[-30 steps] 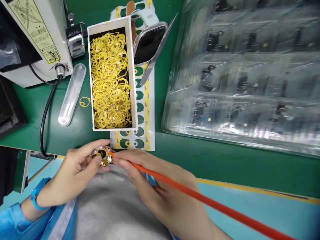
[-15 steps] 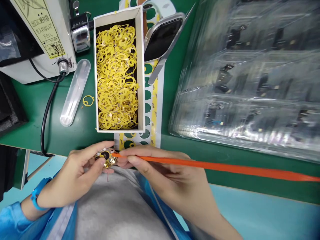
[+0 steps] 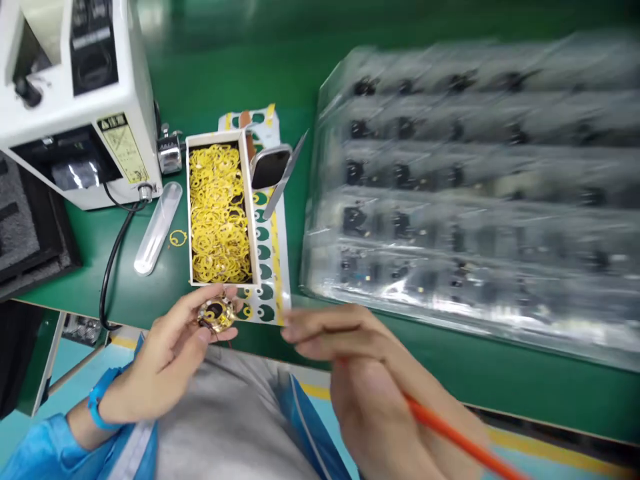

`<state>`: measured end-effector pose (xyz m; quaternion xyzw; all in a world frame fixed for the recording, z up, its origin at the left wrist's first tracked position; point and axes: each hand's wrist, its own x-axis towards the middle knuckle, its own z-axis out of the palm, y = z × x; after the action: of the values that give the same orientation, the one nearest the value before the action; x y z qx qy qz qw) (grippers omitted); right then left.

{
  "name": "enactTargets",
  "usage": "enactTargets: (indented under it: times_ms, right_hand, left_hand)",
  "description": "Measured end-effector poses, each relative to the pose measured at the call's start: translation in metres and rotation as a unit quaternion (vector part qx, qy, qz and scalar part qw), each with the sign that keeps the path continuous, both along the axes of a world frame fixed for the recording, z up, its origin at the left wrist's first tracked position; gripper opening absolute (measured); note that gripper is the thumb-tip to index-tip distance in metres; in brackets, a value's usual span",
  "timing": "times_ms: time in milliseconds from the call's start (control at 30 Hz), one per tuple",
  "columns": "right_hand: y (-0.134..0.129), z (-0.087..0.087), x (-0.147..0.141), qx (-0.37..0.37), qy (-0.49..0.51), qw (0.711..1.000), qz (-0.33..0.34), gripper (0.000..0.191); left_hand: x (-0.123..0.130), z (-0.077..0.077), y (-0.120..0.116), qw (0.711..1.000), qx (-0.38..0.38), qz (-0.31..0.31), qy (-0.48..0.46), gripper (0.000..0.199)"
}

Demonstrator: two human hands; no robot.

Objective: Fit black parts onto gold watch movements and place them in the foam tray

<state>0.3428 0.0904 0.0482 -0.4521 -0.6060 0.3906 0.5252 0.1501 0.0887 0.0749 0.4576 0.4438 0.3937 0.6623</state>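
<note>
My left hand (image 3: 167, 357) holds a small round gold-coloured part (image 3: 217, 315) by its edge, between thumb and fingers. The part has a dark centre with yellow about it, and a thin red wire hangs below. To the right, my right hand (image 3: 375, 380) is apart from it, blurred by motion. It is closed around a long thin orange stick (image 3: 460, 437), whose rear end slants down to the lower right; its front end is hidden by the hand. Just beyond my left hand stands a white box (image 3: 254, 233) full of yellow ring-shaped pieces (image 3: 217, 213).
A white machine (image 3: 135, 87) with a black cable stands at the left. A clear plastic case (image 3: 160, 227) and one loose yellow ring (image 3: 178, 238) lie left of the box. Right of it are a phone (image 3: 270, 167), a punched sheet (image 3: 280, 267) and a large compartmented clear tray (image 3: 480, 233).
My right hand has moved right, away from the round part, and the orange stick has swung to point down-right behind it. My left hand still holds the part. The view has shifted, showing more table.
</note>
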Motion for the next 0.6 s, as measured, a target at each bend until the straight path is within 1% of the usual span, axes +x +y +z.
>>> enactTargets:
  times_ms: [67,100,133,200,267,367,500,600]
  right_hand:
    - [0.002,0.006,-0.006,0.069,-0.100,0.992,-0.026,0.019]
    - [0.004,0.008,-0.009,0.108,-0.144,0.983,-0.032,0.015]
    - [0.006,0.010,-0.013,0.145,-0.177,0.973,-0.037,0.015]
    - [0.011,0.013,-0.020,0.192,-0.203,0.958,-0.060,0.017]
    - [0.015,0.016,-0.024,0.201,-0.205,0.955,-0.074,0.015]
    - [0.018,0.022,-0.025,0.200,-0.195,0.957,-0.074,0.012]
    - [0.019,0.027,-0.026,0.205,-0.193,0.957,-0.069,0.012]
    - [0.023,0.028,-0.028,0.243,-0.217,0.942,-0.075,0.012]
  left_hand:
    - [0.005,0.004,-0.002,0.999,0.038,-0.009,0.010,0.046]
    - [0.007,0.006,-0.003,0.998,0.056,-0.011,0.020,0.048]
    - [0.009,0.008,-0.004,0.996,0.076,-0.013,0.033,0.049]
    - [0.011,0.010,-0.005,0.991,0.117,-0.016,0.068,0.052]
    - [0.012,0.012,-0.005,0.983,0.155,-0.017,0.102,0.054]
    - [0.012,0.012,-0.006,0.973,0.188,-0.018,0.130,0.056]
    - [0.010,0.011,-0.009,0.967,0.204,-0.028,0.152,0.055]
    - [0.008,0.011,-0.012,0.965,0.204,-0.024,0.162,0.054]
